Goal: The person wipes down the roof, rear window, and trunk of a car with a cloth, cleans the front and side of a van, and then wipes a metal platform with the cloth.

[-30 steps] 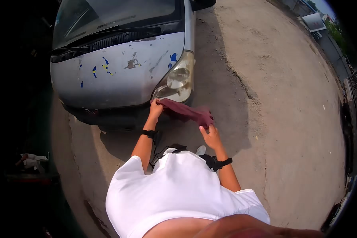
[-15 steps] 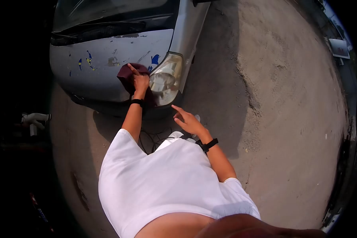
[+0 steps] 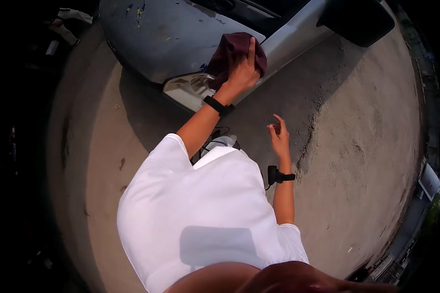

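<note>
My left hand (image 3: 243, 75) holds a dark maroon cloth (image 3: 227, 51) against the silver-grey car's front corner, just above and behind the headlight. Its index finger stretches along the top of the cloth, and the other fingers are partly hidden. Below the cloth, the hazy headlight (image 3: 186, 91) is partly covered by my wrist and the cloth. The hood (image 3: 156, 46) has scuffs and blue and yellow flecks. My right hand (image 3: 279, 137) hangs in the air over the ground, away from the car, its fingers apart and nothing in them.
A large dark side mirror (image 3: 361, 22) juts out from the car at the upper right. Rough ground (image 3: 357, 141) stretches along the right side. Dark cables (image 3: 208, 146) run near my feet. A pale shape (image 3: 66, 27) at the upper left is too dim to make out.
My left hand and the cloth have moved from the hood beside the headlight to the corner behind it. My right hand has swung outward. The view has turned toward the car's side.
</note>
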{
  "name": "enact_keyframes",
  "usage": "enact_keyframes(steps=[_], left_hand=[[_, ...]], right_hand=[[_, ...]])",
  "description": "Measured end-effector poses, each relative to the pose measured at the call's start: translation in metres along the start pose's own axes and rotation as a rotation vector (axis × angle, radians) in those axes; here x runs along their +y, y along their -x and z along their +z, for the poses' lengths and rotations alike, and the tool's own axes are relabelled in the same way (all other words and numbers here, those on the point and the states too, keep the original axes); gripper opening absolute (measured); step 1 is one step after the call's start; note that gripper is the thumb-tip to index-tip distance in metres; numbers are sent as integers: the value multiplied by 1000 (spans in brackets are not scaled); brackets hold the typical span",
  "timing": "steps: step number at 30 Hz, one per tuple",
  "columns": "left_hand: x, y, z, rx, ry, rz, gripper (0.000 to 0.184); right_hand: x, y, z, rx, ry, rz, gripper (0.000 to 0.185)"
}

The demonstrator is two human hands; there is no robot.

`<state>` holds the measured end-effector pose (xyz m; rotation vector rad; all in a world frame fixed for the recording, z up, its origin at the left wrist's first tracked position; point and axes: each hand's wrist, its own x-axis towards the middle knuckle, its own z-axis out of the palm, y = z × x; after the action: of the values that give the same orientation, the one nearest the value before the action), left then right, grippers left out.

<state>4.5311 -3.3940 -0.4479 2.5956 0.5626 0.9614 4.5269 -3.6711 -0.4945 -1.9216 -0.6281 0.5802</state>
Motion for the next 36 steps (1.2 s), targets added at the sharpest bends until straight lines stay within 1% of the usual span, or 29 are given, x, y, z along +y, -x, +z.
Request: enact_keyframes(steps=[2,3,4,5,6,7,8,9,10,12,14,16,17,18,19,20,21,22,23,24,26,27,29,30,32,33,34,35,36], left_hand=[[21,5,6,-63,35,29,100],[27,8,4,-112,58,-14,97],[30,9,5,-111,42,-23,97],[31,10,4,-57,62,-10,95],[33,11,5,-2,83,5,93],[35,12,8,5,65,-3,93],[35,18,9,-28,66,-88,92],[33,23,12,-61,68,-175,90],[31,26,13,-50,47,-185,90],[29,36,17,97,-99,-285,88],[10,46,24,207,-47,-434,77],[17,40,22,365,7,-645,71],[11,40,23,378,-7,-651,71],[4,45,29,357,-20,-766,69],[0,44,34,336,-30,-880,68],[4,38,38,347,-42,-891,68],[3,35,39,358,-21,-856,67],[7,33,37,366,0,-821,66],[14,29,40,321,-42,-839,63],[22,26,43,330,-61,-853,63],[34,16,52,320,-127,-779,67],[44,9,52,326,-142,-784,67],[74,-4,49,272,-35,-769,66],[85,-12,49,275,-45,-772,66],[102,-32,48,266,-40,-646,66],[105,-43,47,212,2,-654,67],[106,-52,46,206,4,-654,67],[114,-60,44,181,-10,-579,68],[115,-66,44,157,-18,-503,68]], right_hand=[[-3,-20,-1,1,-63,-29,40],[-14,-28,3,-85,-44,-62,40],[-18,-37,8,-171,-27,-99,41],[-17,-46,11,-185,-38,-107,41],[-15,-53,13,-297,10,-118,40],[-12,-62,12,-414,63,-133,39],[-11,-68,12,-434,60,-147,39],[-10,-74,10,-509,60,-213,37],[-10,-79,7,-582,59,-282,35],[-10,-89,-16,-659,34,-306,34],[2,-95,-47,-746,26,-309,32],[20,-116,-86,-834,81,-332,32],[27,-122,-105,-841,76,-302,32],[42,-129,-127,-855,72,-313,32],[59,-139,-144,-819,60,-248,31],[76,-150,-158,-787,51,-181,31],[88,-165,-165,-814,49,-181,31],[99,-175,-174,-774,10,-186,31],[103,-178,-178,-735,-29,-189,31],[104,-181,-177,-759,-35,-194,31],[103,-190,-170,-710,-110,-222,34],[103,-190,-164,-723,-117,-228,34],[104,-177,-155,-768,-108,-207,41],[99,-174,-149,-776,-114,-210,41],[84,-173,-132,-882,-196,-280,51],[78,-174,-126,-881,-201,-274,51],[73,-181,-118,-925,-145,-281,54],[68,-183,-114,-963,-87,-292,57],[62,-186,-107,-951,-81,-288,57]])
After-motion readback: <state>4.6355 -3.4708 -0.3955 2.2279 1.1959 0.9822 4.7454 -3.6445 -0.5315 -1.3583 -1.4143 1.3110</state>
